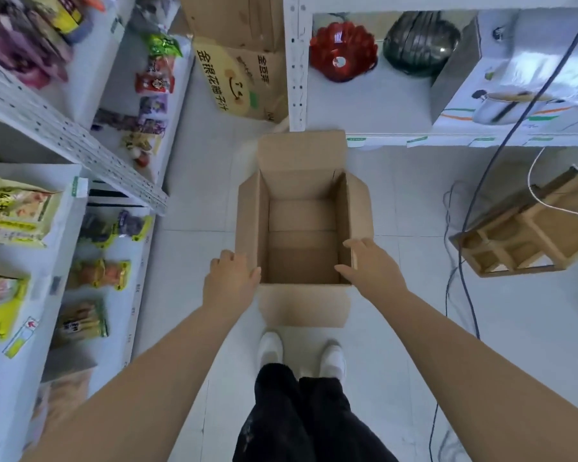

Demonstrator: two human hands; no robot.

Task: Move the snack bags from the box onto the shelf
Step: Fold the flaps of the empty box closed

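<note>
An open brown cardboard box stands on the floor in front of my feet; only bare cardboard shows inside it. My left hand holds the box's left flap near the front corner, fingers curled over its outer edge and thumb at the rim. My right hand holds the right wall near the front corner, thumb inside and fingers over the top edge. Several snack bags lie on the white shelf at the left, among them a yellow-green bag, an orange one and a red one.
A second white shelf at the back right holds a red lantern-like thing, a dark round object and a pot's carton. Printed cartons stand behind. A wooden stool and cables lie at the right.
</note>
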